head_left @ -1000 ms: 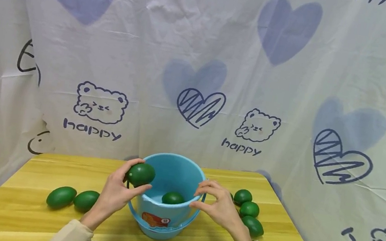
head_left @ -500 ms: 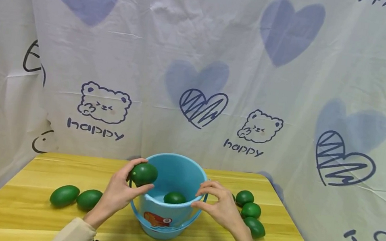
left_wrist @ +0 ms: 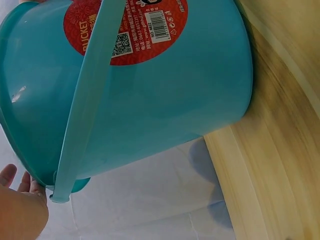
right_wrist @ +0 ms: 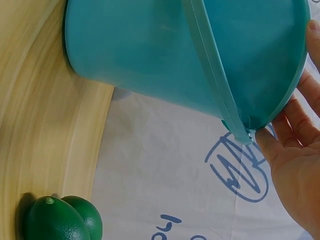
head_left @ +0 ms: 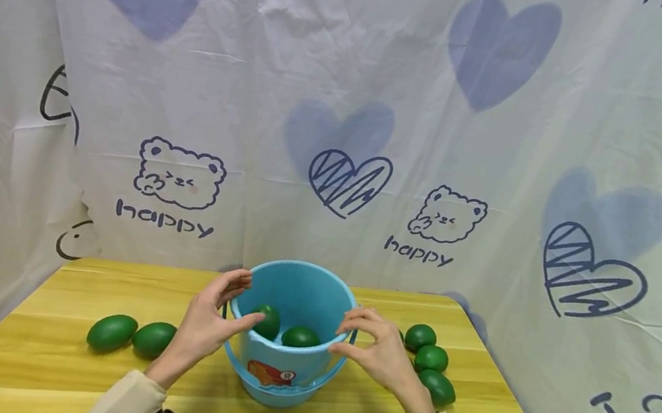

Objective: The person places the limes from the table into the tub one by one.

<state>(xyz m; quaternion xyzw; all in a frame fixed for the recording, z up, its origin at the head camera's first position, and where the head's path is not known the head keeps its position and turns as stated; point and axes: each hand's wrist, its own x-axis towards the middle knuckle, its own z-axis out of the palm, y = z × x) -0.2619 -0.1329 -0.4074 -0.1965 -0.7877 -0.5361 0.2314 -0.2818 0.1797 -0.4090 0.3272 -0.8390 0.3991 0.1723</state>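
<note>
The light-blue bucket stands on the wooden table between both hands. Inside it are two smooth dark green oval fruits: one on the left, partly behind the left thumb, and one near the middle. My left hand hovers at the bucket's left rim, thumb and fingers spread apart with nothing between them. At the right rim is my right hand, its fingers loosely bent and the tips at the rim; it holds no fruit. The right wrist view shows its fingers beside the rim near the handle joint.
Two more green fruits lie on the table to the left. Several others are grouped on the right, partly behind the right hand. A white printed curtain surrounds the table. The bucket's handle hangs down in front.
My left hand has let go of the green fruit it held over the rim, and that fruit is now lower, inside the bucket. The right hand stays almost in place.
</note>
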